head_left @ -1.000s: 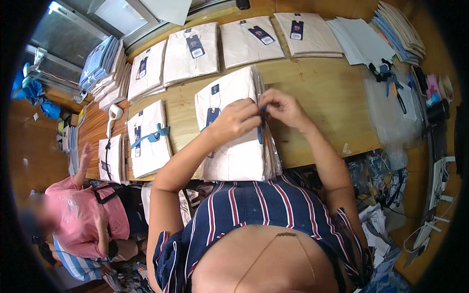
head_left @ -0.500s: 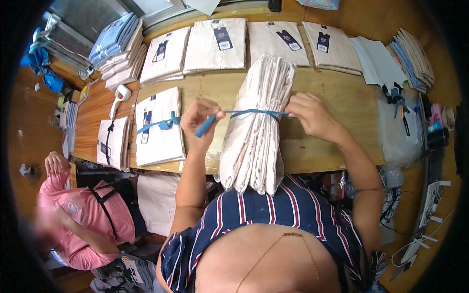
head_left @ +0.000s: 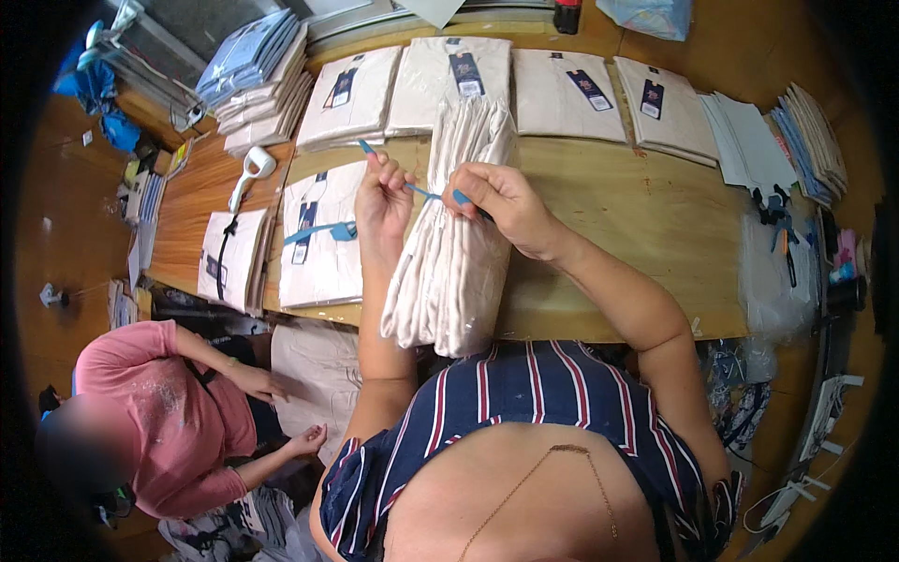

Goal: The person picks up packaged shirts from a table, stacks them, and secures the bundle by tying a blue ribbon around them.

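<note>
A bundle of folded pale shirts in clear plastic [head_left: 449, 281] stands on edge in front of me, its near end by my chest. Around its middle runs a blue fabric strip [head_left: 424, 191], partly hidden by my fingers. My left hand [head_left: 382, 199], left of the bundle, is closed on one end of the strip, whose tip sticks up above the fingers. Against the bundle's upper face, my right hand [head_left: 494, 201] is closed on the strip too. Between both hands a short length is stretched. Whether a knot is there I cannot tell.
Packed pale shirts with dark tags [head_left: 571, 98] line the table's far side. A pack tied in blue [head_left: 323, 272] and one tied in black [head_left: 229, 267] lie left, near a white handheld device [head_left: 253, 169]. A co-worker in pink [head_left: 178, 403] handles pale cloth [head_left: 314, 375] at left.
My right hand has come leftward from beside the bundle onto it. The left hand has risen, and the bundle leans differently. The co-worker's hands have moved down to the pale cloth.
</note>
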`<state>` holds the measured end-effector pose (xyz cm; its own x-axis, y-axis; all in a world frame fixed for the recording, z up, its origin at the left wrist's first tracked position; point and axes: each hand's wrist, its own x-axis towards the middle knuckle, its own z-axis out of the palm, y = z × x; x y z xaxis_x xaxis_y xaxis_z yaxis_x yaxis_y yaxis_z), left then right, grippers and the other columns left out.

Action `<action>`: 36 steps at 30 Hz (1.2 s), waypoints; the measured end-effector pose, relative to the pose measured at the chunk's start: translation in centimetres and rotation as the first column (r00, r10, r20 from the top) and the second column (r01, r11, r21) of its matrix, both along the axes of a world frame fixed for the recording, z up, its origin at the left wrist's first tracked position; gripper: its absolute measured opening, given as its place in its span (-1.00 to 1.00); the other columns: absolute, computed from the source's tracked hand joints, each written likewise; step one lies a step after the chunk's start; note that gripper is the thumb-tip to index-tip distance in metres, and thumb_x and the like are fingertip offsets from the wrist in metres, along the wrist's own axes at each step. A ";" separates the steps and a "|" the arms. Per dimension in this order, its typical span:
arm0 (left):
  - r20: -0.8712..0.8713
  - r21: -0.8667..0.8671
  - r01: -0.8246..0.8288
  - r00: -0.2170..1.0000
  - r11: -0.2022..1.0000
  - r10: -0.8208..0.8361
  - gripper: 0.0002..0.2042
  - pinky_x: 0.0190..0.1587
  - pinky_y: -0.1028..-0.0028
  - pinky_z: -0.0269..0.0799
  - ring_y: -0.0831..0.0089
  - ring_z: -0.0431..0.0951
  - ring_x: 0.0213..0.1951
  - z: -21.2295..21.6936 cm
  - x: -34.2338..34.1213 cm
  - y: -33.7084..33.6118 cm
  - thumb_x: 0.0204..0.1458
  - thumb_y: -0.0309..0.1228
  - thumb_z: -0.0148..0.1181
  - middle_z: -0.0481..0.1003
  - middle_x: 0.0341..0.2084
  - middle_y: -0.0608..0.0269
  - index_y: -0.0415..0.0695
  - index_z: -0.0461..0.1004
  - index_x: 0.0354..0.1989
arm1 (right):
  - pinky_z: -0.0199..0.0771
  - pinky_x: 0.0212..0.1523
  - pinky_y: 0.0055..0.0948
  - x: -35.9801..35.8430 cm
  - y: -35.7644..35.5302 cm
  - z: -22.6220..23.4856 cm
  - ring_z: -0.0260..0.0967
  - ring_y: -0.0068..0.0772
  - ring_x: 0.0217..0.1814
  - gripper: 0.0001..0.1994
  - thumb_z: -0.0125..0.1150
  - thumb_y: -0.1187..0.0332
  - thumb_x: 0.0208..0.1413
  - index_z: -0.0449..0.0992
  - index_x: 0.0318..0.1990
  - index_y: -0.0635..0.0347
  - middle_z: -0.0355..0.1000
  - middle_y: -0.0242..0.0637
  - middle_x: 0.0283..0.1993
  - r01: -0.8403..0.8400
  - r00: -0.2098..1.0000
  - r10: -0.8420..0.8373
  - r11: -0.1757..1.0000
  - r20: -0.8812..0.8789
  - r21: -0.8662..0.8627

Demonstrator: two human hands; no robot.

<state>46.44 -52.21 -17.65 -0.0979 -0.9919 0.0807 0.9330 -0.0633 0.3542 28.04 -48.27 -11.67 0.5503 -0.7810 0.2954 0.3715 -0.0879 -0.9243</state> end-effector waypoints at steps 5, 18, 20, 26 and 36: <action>0.109 0.141 -0.100 0.990 0.985 0.085 -0.87 -0.44 0.49 0.28 0.58 0.13 -0.71 -0.3 2.7 0.0 0.04 -0.40 -0.18 0.10 -0.80 0.43 -0.18 0.21 -0.48 | 0.03 -0.45 -0.68 0.3 1.0 0.6 -0.03 -0.67 -0.55 -0.68 -0.24 0.25 0.10 0.19 -0.62 0.23 0.09 -0.45 -0.63 0.082 0.975 -0.100 0.992 -0.196 -0.098; 0.558 -0.633 -0.225 0.532 0.741 0.637 -0.76 -0.44 0.39 0.35 0.45 0.34 -0.70 10.6 -2.6 6.3 -0.01 -0.36 -0.06 0.30 -0.77 0.18 -0.30 0.28 -0.59 | 0.30 -0.45 -0.31 0.8 -0.1 5.0 0.37 -0.18 -0.48 -0.72 -0.09 0.25 -0.03 0.46 -0.59 0.21 0.37 -0.14 -0.60 -0.341 0.385 -0.542 0.668 -0.747 -0.661; 0.626 -0.673 -0.136 0.419 0.727 0.658 -0.76 -0.43 0.40 0.35 0.44 0.36 -0.68 11.0 -2.5 5.4 -0.03 -0.39 -0.04 0.34 -0.73 0.11 -0.34 0.30 -0.60 | 0.31 -0.50 -0.34 1.4 -0.5 3.8 0.35 -0.18 -0.57 -0.70 -0.06 0.23 -0.06 0.46 -0.66 0.22 0.34 -0.13 -0.67 -0.290 0.390 -0.627 0.612 -0.675 -0.736; 0.838 -0.537 -0.323 -0.317 0.779 0.445 -0.86 -0.52 0.61 0.24 0.60 0.35 -0.60 8.1 0.4 1.5 -0.17 -0.46 0.11 0.40 -0.72 0.27 -0.30 0.39 -0.58 | 0.31 -0.55 -0.33 1.9 -0.9 3.0 0.33 -0.19 -0.66 -0.67 -0.04 0.21 -0.07 0.45 -0.71 0.22 0.30 -0.15 -0.77 -0.187 0.385 -0.716 0.557 -0.582 -0.809; 0.936 -0.212 -0.210 0.236 0.954 0.260 -0.89 -0.43 0.67 0.29 0.62 0.39 -0.51 6.8 -1.6 6.7 -0.24 -0.56 0.16 0.44 -0.60 0.27 -0.33 0.45 -0.50 | 0.22 -0.49 -0.36 2.9 -0.5 2.7 0.33 -0.25 -0.63 -0.78 0.02 0.29 -0.19 0.45 -0.71 0.18 0.34 -0.19 -0.71 -0.220 0.338 -0.739 0.540 -0.583 -0.812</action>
<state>44.89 -45.52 -10.82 0.1083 -0.9840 0.1413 -0.1028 0.1303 0.9861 30.90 -48.73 -8.99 0.6279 -0.7096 0.3197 -0.7011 -0.6941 -0.1635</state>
